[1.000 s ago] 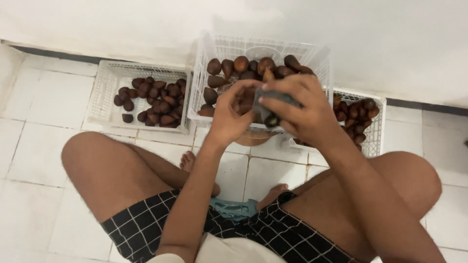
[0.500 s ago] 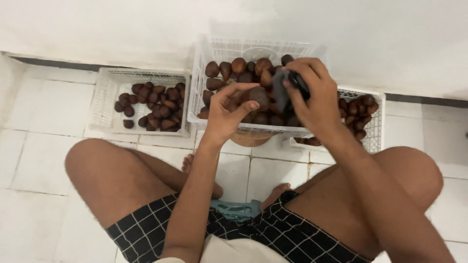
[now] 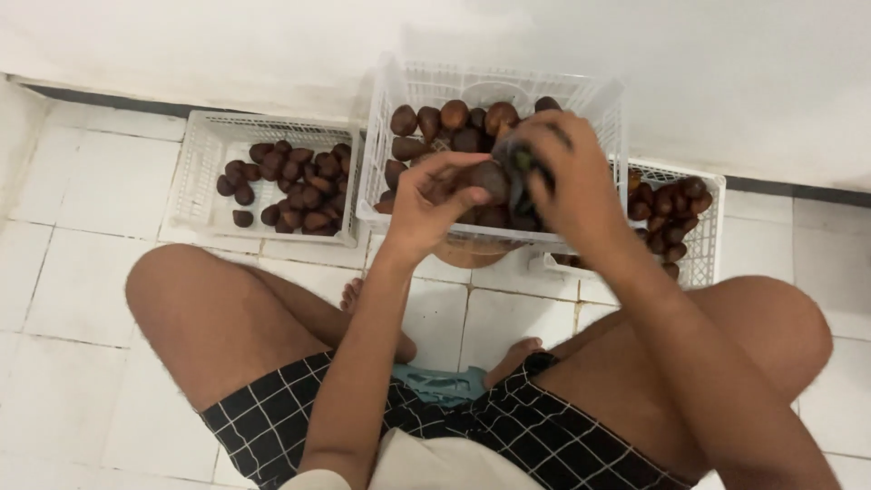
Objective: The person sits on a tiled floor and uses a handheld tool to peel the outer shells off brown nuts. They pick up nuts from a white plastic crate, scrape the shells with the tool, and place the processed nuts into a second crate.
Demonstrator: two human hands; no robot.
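White tiled floor (image 3: 82,272), person seated cross-legged on it. Three white plastic crates along the wall: middle crate (image 3: 490,86) raised and full of dark brown scaly fruit, left crate (image 3: 218,145) about half full, right crate (image 3: 703,245) partly hidden behind the right forearm. Right hand (image 3: 567,177) wraps a dark blurred object, kind unclear. Left hand (image 3: 431,204) pinches one brown fruit (image 3: 490,179) in its fingertips, over the middle crate's front edge, touching the right hand.

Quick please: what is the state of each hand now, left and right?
Left hand: fingers closed on a brown fruit, above the middle white basket.
Right hand: closed around a small dark object; what it is cannot be told.
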